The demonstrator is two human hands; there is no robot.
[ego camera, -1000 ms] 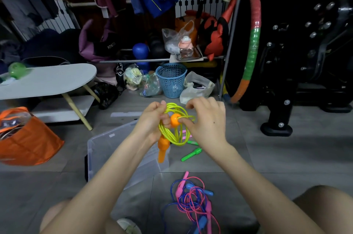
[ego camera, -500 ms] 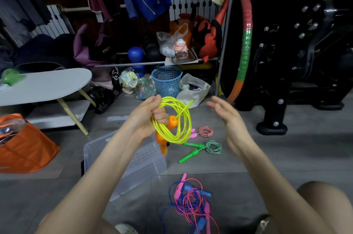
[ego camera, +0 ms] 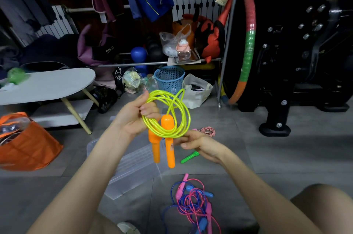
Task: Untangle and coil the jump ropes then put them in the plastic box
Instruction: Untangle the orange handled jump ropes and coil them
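- Head view: the left hand (ego camera: 133, 117) grips the yellow jump rope (ego camera: 188, 117) at the upper left of its coil, with the fingers curled round the bundled loops.
- The right hand (ego camera: 200, 145) holds the lower right of the same coil, and its thumb and fingers pinch the loops just beside the two orange handles (ego camera: 170, 149), which hang straight down.
- The coil is in the air above the plastic box (ego camera: 133, 165), a clear box that lies on the floor (ego camera: 267, 157) under the forearms.
- I judge the step in hand to be finishing this coil and then lowering it into the box.
- To do it well, both hands should hold all loops together, because one strand crosses the ring loosely and could spring out.
- The handles are best laid flat along the coil before release, so their weight does not pull the loops open.
- The coil should go down low into the box before the hands open; a drop from high may undo it.
- The pink and blue ropes (ego camera: 193, 201) lie tangled on the floor near the knees, not yet sorted.
- A green handle (ego camera: 190, 156) and a small pink-white coil (ego camera: 208, 130) lie on the floor beyond the right hand, outside the box.
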